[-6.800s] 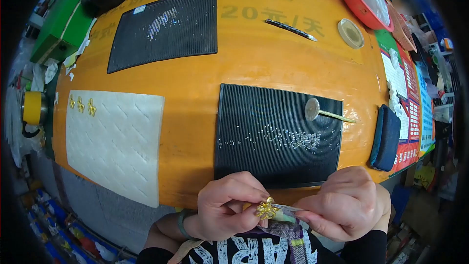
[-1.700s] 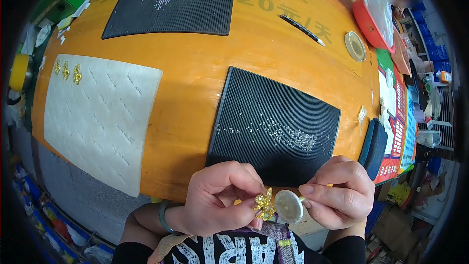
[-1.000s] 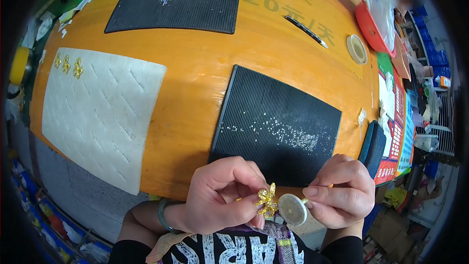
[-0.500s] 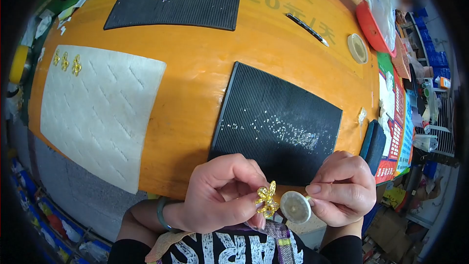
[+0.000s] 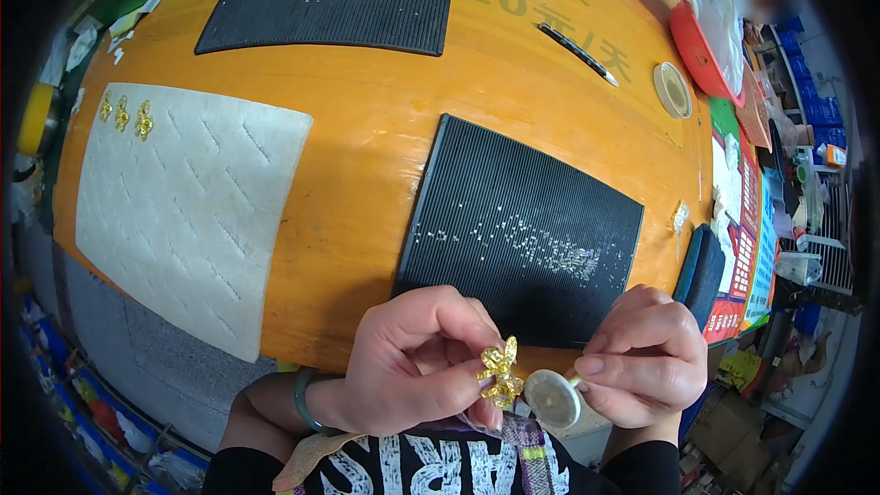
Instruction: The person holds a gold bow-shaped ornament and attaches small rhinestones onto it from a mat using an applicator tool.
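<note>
My left hand [image 5: 417,362] pinches a gold flower-shaped ornament [image 5: 500,373] between thumb and fingertips, near my chest. Close beside it, my right hand [image 5: 646,357] grips the thin stem of a small round whitish disc [image 5: 552,399]. The disc's face is tilted toward the camera, its rim near the ornament's lower petals; whether they touch I cannot tell. Beyond both hands lies a black ribbed mat [image 5: 522,229] scattered with tiny shiny stones [image 5: 573,261]. On the left, a white slotted board [image 5: 192,211] carries several gold ornaments [image 5: 144,120] in its top corner.
Another black ribbed mat [image 5: 321,14] with shiny stones lies at the far side of the orange table [image 5: 353,174]. A dark pen-like stick [image 5: 577,53], a shallow round container [image 5: 672,91] and a red basin [image 5: 701,55] are at the right. A dark blue object [image 5: 698,275] sits by the right edge.
The disc in my right hand has tilted and shifted slightly downward beside the gold ornament. My left hand stays almost still.
</note>
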Demonstrator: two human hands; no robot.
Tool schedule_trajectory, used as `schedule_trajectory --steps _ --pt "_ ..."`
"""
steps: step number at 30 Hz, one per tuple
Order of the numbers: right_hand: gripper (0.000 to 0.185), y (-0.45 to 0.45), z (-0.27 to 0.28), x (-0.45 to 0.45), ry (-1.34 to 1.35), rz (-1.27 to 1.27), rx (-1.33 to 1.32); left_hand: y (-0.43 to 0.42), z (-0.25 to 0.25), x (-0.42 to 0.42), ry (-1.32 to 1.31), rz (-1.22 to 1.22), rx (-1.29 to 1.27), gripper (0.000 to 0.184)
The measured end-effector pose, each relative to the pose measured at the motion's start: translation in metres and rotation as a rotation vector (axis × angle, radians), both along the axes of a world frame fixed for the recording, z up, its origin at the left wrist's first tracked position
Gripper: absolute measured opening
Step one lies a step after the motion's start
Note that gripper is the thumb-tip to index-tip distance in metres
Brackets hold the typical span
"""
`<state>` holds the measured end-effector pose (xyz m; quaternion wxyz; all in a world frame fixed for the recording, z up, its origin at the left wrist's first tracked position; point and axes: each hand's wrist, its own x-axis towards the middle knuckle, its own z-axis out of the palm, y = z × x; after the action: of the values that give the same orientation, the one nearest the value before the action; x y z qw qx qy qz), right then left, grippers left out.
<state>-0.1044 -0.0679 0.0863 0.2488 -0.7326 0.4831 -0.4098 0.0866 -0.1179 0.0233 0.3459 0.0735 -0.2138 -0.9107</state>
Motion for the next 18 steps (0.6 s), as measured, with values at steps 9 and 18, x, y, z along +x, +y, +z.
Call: schedule_trajectory --steps 9,18 --pt "0.021 0.0012 -0.0009 0.002 -0.003 -0.018 -0.033 0.0002 -0.0018 0.0005 -0.01 -0.002 -0.002 0.013" --pt "0.02 0.0008 0.0006 0.0026 -0.094 -0.011 0.023 0.0025 -0.0007 -0.0003 -0.031 0.033 -0.022 0.013"
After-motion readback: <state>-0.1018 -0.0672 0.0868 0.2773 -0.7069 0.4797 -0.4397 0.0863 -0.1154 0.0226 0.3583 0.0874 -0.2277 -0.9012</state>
